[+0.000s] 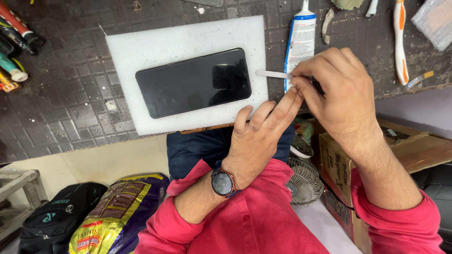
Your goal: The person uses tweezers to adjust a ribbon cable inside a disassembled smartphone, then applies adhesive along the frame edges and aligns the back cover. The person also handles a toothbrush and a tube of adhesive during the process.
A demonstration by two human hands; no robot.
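White board point(141, 51) lies near the surface's front edge with a black phone point(194, 82) flat on it, screen up. The right hand point(336, 91) is closed, pinching a thin white strip point(273, 74) whose free end sits just beside the phone's right end. The left hand point(259, 136) is open, holding nothing, fingertips at the board's front right corner beside the pinch. Best kept low and level, I judge, with the left steadying. A glue tube point(300, 40) lies behind.
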